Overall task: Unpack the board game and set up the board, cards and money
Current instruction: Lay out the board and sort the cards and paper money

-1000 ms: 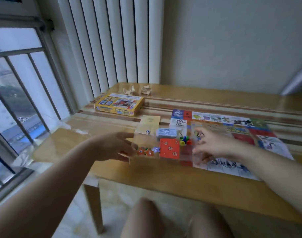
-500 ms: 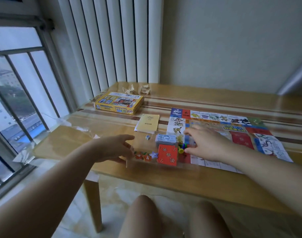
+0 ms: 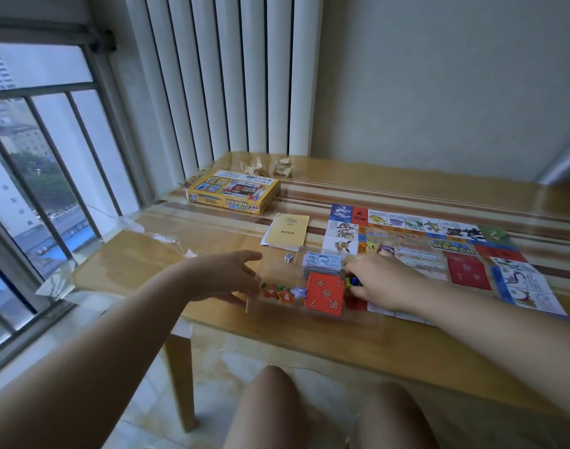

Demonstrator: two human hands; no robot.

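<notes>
— Where does the board (image 3: 416, 251) sit?

— Flat and unfolded on the right half of the wooden table (image 3: 309, 338), its printed squares facing up. The yellow game box (image 3: 233, 191) lies well apart from it, at the back left by the window, with two crumpled paper balls (image 3: 282, 166) behind it.

— And the loose pieces?

— Most are in a clear plastic tray (image 3: 277, 307) near the front edge, just left of the board. A stack of red cards (image 3: 325, 293) lies in it, with orange and pale star tokens (image 3: 285, 293) to its left and a pile of paper money (image 3: 322, 262) behind. A white die (image 3: 288, 257) stands just left of the money, and a yellow leaflet (image 3: 288, 230) lies farther back.

— What are the hands doing?

— The right hand (image 3: 384, 283) is curled down at the tray's right end, fingertips pinching the coloured pawns (image 3: 353, 281) beside the red cards. The left hand (image 3: 225, 277) is loose, fingers spread and relaxed at the tray's left end. Whether it touches the plastic I cannot tell
</notes>
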